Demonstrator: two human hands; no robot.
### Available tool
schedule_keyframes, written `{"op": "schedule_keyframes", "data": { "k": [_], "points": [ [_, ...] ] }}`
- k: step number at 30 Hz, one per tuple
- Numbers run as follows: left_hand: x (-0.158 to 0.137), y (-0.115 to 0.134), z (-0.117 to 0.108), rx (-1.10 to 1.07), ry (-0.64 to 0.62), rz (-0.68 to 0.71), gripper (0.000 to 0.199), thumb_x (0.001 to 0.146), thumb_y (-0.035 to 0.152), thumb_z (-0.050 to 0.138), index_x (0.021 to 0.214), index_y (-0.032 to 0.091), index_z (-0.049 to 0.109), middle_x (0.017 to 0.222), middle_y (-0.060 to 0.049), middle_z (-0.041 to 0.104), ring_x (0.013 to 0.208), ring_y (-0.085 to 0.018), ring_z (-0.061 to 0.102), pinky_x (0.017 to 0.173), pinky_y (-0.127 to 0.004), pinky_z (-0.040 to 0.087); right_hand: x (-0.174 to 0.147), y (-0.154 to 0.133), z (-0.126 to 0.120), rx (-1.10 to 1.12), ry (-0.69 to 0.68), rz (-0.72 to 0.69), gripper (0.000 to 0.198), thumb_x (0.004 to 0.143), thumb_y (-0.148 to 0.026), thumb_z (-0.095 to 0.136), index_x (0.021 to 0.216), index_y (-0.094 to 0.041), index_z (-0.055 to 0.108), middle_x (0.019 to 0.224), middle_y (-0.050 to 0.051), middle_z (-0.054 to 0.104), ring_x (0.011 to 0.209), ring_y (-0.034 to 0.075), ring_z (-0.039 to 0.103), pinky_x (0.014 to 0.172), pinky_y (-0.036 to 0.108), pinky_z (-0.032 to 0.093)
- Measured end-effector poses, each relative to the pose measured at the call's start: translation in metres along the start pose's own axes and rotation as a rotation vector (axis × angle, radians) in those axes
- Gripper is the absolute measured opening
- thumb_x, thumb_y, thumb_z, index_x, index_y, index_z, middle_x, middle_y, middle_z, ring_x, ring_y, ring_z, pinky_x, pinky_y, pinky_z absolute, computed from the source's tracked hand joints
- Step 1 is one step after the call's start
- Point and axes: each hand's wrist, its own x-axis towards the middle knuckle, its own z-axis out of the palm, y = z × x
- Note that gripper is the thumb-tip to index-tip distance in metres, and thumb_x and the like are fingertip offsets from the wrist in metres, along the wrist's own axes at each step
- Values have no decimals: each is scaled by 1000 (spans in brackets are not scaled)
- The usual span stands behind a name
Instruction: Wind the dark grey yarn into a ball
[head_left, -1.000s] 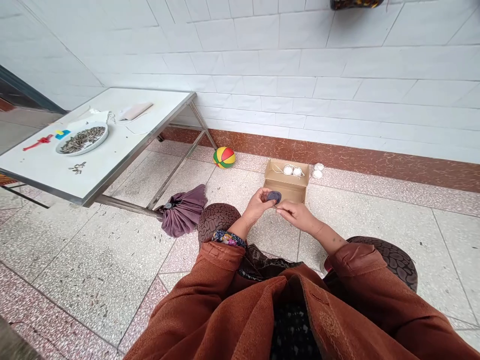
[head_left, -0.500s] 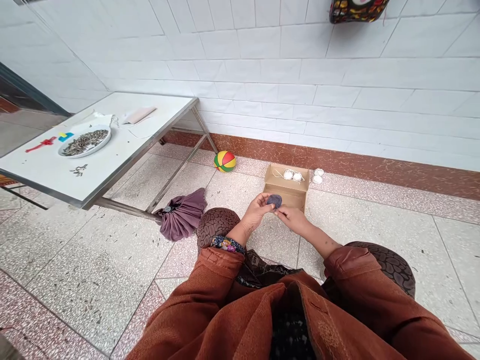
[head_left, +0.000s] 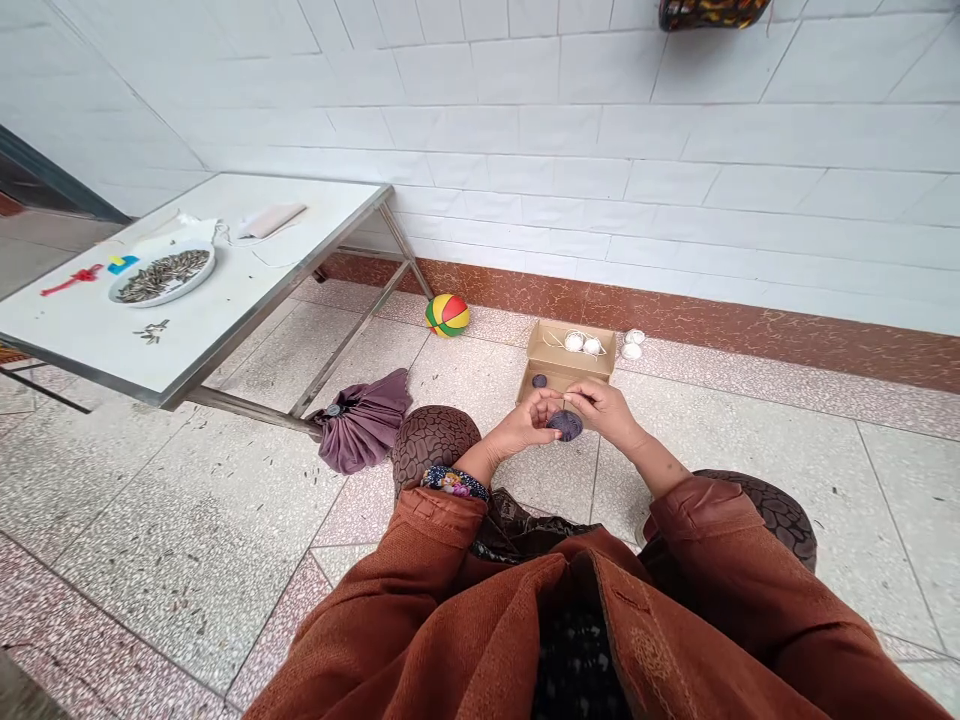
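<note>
Against left grip (head_left: 523, 425), dark yarn ball (head_left: 568, 426), fingertip-held

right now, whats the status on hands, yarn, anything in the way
Left hand holding grey yarn ball. Right hand pinched just above it. Cardboard box close beyond, smaller grey ball inside.

The held yarn ball (head_left: 568, 427) is matt and fibrous, the box (head_left: 541, 352) matt cardboard, the table frame (head_left: 277, 293) metal, the wall tiles (head_left: 514, 75) glossy, the jacket (head_left: 420, 605) coarse cloth.
</note>
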Motion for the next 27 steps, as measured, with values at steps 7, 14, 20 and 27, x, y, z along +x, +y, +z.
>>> {"op": "schedule_keyframes", "data": {
  "k": [7,14,20,27],
  "points": [
    [3,6,-1,-149,206,69,55,66,33,89,113,17,65,114,-9,68,106,-20,62,98,-34,43,-18,12,34,-132,-176,76,18,99,-28,54,93,-22,69,88,6,74,82,21,69,75,31,52],
    [11,2,-8,142,422,33,51,61,24,84,107,17,62,99,-4,68,87,-16,62,89,-33,46,-22,-22,8,55,-351,-121,27,102,-40,54,88,-22,69,81,3,69,73,17,65,72,29,51],
    [4,-1,-4,216,149,-7,59,60,22,86,114,18,63,92,-1,65,80,-13,60,78,-29,44,-2,-18,-14,92,6,30,28,98,-44,57,89,-22,71,83,3,72,77,20,66,75,32,52],
    [-2,6,1,-102,87,61,61,69,34,87,123,21,62,111,-7,67,100,-18,62,86,-31,47,-9,10,18,-36,-80,134,23,97,-34,54,87,-21,70,78,3,72,72,20,65,70,30,51]
  ]
}}
